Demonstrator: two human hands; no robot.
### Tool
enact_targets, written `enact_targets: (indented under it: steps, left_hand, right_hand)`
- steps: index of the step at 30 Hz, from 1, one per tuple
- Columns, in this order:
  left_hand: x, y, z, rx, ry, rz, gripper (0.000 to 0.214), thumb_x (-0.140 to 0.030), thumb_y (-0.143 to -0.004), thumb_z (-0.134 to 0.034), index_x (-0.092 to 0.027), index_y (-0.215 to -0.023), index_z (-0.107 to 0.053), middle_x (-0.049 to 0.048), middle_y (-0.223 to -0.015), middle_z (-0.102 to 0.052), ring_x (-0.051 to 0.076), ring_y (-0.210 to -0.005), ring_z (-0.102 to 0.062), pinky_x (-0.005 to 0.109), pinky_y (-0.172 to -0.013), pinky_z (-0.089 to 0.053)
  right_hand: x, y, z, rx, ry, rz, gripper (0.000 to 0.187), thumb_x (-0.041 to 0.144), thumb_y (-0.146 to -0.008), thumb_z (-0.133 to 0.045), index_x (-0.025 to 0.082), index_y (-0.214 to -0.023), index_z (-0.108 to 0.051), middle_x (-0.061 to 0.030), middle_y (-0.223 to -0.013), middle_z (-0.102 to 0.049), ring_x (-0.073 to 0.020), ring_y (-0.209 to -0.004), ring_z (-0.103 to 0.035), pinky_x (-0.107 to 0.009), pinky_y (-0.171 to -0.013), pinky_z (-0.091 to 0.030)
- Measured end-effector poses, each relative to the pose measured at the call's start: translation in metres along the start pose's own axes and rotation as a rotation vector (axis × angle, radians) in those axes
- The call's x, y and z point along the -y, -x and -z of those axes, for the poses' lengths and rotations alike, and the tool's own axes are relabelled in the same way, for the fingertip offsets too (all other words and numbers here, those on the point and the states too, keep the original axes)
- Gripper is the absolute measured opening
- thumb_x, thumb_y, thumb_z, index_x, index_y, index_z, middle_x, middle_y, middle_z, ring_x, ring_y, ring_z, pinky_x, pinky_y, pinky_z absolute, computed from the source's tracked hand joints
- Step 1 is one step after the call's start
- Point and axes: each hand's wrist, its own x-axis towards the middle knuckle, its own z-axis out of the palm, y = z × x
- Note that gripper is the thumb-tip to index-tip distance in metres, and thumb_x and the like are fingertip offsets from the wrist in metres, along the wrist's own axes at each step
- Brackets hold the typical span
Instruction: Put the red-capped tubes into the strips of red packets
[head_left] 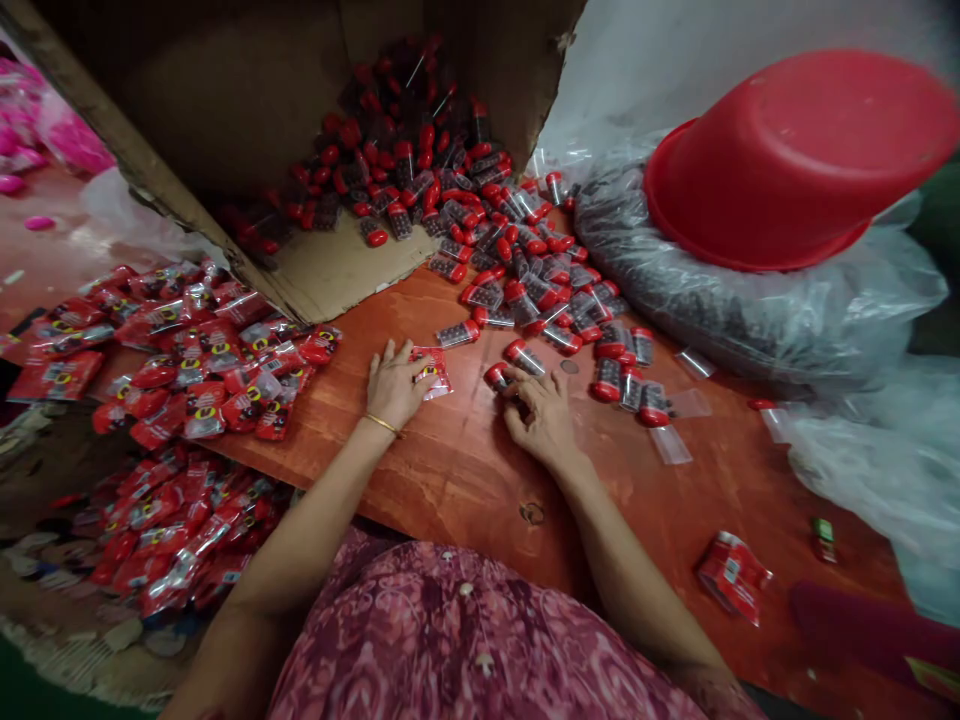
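Observation:
My left hand (396, 388) lies on the wooden table with its fingers stretched and spread. Its fingertips rest at the edge of a small flat red packet (436, 372). My right hand (546, 418) is curled, with thumb and fingers closed at a small clear container with a red cap (496, 377); the fingers partly hide it. Just beyond lies another red-capped container (524, 357) filled with dark contents. A single container (457, 333) rests on its side above the packet. Filled red packets (217, 355) are heaped to the left of my left hand.
A tipped cardboard box (360, 275) spills a pile of red-capped containers (525, 270) onto the table. At right, a red tub (787, 170) sits upside down on a plastic bag of dark pieces (660, 290). More red packets (187, 530) are heaped below the table's left edge.

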Motion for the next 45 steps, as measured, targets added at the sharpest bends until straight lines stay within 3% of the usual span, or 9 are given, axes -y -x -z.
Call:
enact_targets:
  steps: [6,13,18,21,24,27,33,39,45]
  left_hand:
    - [-0.023,0.006,-0.035,-0.010,-0.067,-0.098,0.028,-0.033,-0.084,-0.049,-0.026,-0.105,-0.067,0.0091,-0.138,-0.044,0.030,-0.130,-0.034,0.049,-0.104,-0.029]
    - [-0.018,0.003,-0.046,-0.207,0.146,-0.061,0.023,-0.030,-0.080,-0.054,-0.025,-0.094,-0.072,0.0085,-0.135,-0.048,0.030,-0.129,-0.037,0.048,-0.104,-0.032]
    - [-0.016,0.010,-0.036,-0.298,0.317,0.008,0.029,-0.034,-0.080,-0.054,-0.020,-0.098,-0.070,0.0122,-0.134,-0.048,0.029,-0.127,-0.040,0.045,-0.105,-0.031]
    - [-0.026,0.015,-0.029,-0.276,0.428,0.022,0.032,-0.036,-0.081,-0.052,-0.018,-0.100,-0.069,0.0125,-0.131,-0.051,0.026,-0.124,-0.045,0.039,-0.103,-0.035]
    - [-0.037,0.019,-0.022,-0.245,0.542,0.006,0.028,-0.034,-0.080,-0.054,-0.020,-0.098,-0.070,0.0090,-0.127,-0.056,0.024,-0.119,-0.049,0.034,-0.100,-0.038]
    - [-0.043,0.022,-0.014,-0.196,0.730,0.091,0.031,-0.037,-0.076,-0.059,-0.021,-0.102,-0.068,0.0078,-0.116,-0.064,0.022,-0.111,-0.056,0.031,-0.093,-0.043]
    - [-0.045,0.023,-0.005,0.220,1.201,0.493,0.043,-0.056,-0.059,-0.067,-0.015,-0.072,-0.068,0.0058,-0.070,-0.068,0.015,-0.063,-0.063,0.020,-0.048,-0.042]
    - [-0.046,0.018,-0.021,-0.055,1.183,0.383,0.032,-0.043,-0.053,-0.075,-0.015,-0.048,-0.060,-0.0039,-0.045,-0.054,0.007,-0.046,-0.046,0.020,-0.049,-0.038]
    - [-0.043,0.017,-0.021,-0.046,1.215,0.409,0.031,-0.041,-0.056,-0.074,-0.015,-0.050,-0.060,-0.0034,-0.048,-0.057,0.008,-0.050,-0.050,0.020,-0.052,-0.039]
  right_hand:
    - [0.000,-0.009,-0.012,-0.023,0.127,-0.153,0.033,0.033,-0.085,-0.046,0.013,-0.110,-0.055,-0.0157,-0.112,-0.062,-0.0277,-0.099,-0.053,-0.041,-0.085,-0.036]
    - [-0.003,-0.011,-0.004,0.063,0.310,-0.297,0.033,0.015,-0.076,-0.045,0.004,-0.105,-0.056,-0.0231,-0.099,-0.061,-0.0309,-0.090,-0.052,-0.044,-0.079,-0.038]
    - [0.009,-0.013,0.004,-0.070,-0.317,-0.519,0.022,0.021,-0.072,-0.052,0.015,-0.092,-0.059,-0.0087,-0.080,-0.064,-0.0213,-0.071,-0.055,-0.035,-0.067,-0.044]
    - [0.032,-0.020,-0.002,-0.183,-0.873,-0.556,0.021,0.034,-0.070,-0.061,0.018,-0.083,-0.058,-0.0016,-0.074,-0.063,-0.0160,-0.067,-0.056,-0.031,-0.067,-0.046]
    - [0.054,-0.029,-0.013,-0.241,-1.164,-0.578,0.022,0.033,-0.064,-0.069,0.018,-0.077,-0.058,0.0015,-0.072,-0.063,-0.0127,-0.066,-0.057,-0.028,-0.068,-0.047]
    - [0.063,-0.033,-0.021,-0.340,-1.259,-0.647,0.022,0.030,-0.062,-0.071,0.019,-0.075,-0.058,0.0043,-0.069,-0.061,-0.0101,-0.062,-0.055,-0.026,-0.066,-0.047]
    - [0.058,-0.025,-0.022,-0.392,-1.201,-0.656,0.024,0.029,-0.060,-0.073,0.019,-0.072,-0.056,0.0065,-0.063,-0.057,-0.0092,-0.058,-0.052,-0.024,-0.061,-0.046]
    - [0.061,-0.023,-0.016,-0.354,-1.203,-0.649,0.024,0.029,-0.058,-0.075,0.017,-0.069,-0.057,0.0055,-0.060,-0.059,-0.0084,-0.054,-0.052,-0.023,-0.057,-0.046]
    - [0.051,-0.013,-0.013,-0.067,-1.302,-0.710,0.038,0.057,-0.074,-0.052,0.019,-0.075,-0.055,0.0035,-0.055,-0.058,-0.0106,-0.039,-0.050,-0.023,-0.034,-0.041]
